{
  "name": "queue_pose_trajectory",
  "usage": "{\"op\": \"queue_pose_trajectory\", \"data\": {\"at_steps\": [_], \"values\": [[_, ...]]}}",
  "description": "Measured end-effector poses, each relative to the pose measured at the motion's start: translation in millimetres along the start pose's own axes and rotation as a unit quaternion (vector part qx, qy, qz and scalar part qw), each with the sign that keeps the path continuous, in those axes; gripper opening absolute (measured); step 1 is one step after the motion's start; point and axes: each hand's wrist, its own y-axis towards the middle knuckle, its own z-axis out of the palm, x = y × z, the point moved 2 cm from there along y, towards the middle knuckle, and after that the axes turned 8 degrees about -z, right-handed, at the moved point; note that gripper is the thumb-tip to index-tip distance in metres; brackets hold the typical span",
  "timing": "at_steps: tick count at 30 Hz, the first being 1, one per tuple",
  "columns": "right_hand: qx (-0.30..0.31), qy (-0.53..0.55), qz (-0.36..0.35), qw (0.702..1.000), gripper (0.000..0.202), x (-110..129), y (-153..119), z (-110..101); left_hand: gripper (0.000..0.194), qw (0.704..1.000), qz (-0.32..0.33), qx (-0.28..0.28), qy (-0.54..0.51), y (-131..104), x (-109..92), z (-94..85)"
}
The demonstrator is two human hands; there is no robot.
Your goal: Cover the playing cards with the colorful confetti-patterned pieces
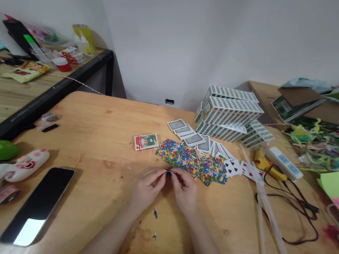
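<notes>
My left hand (148, 185) and my right hand (185, 190) meet over the middle of the table, fingertips nearly together. Between them they pinch a small dark piece (168, 173); its kind is too small to make out. Just beyond my fingers lies a strip of multicoloured patterned cards (190, 160). Behind that strip, playing cards (194, 140) are fanned face down, and some card faces show at its right end. A red and green card box (146, 142) lies beyond my left hand. Dark scraps (155, 213) are scattered on the wood between my forearms.
Stacked striped card boxes (233, 113) stand at the back right. To the right lie a yellow glue gun (269, 165), its black cord, a power strip (286, 163) and clear glue sticks (273, 217). A phone (39, 205) and a green object (0, 150) lie at left.
</notes>
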Motion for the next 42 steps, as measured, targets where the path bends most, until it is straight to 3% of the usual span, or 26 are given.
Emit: {"op": "queue_pose_trajectory", "data": {"at_steps": [14, 22, 26, 32, 36, 42], "values": [[-0.013, 0.024, 0.074, 0.997, 0.012, -9, 2, 0, 0.026, 0.995, -0.036, 0.048, 0.085, -6, 2, 5.5], [-0.011, 0.097, 0.089, 0.991, 0.010, -18, 3, -2, 0.031, 0.995, -0.010, 0.085, 0.057, -7, 3, 5.0], [-0.010, 0.077, 0.082, 0.994, 0.011, -18, 5, -4, 0.029, 0.993, -0.034, 0.104, 0.041, -4, 4, 3.9], [-0.012, -0.028, -0.005, 1.000, 0.011, -7, 5, -7, 0.018, 0.992, -0.106, 0.061, 0.013, -2, 6, 5.5], [0.010, -0.088, -0.017, 0.996, 0.014, -3, 2, -5, 0.015, 0.991, -0.127, 0.034, 0.013, -3, 4, 6.4], [0.028, -0.098, -0.035, 0.994, 0.018, 1, 2, -5, 0.014, 0.984, -0.178, -0.002, 0.016, -3, 4, 5.6]]}}
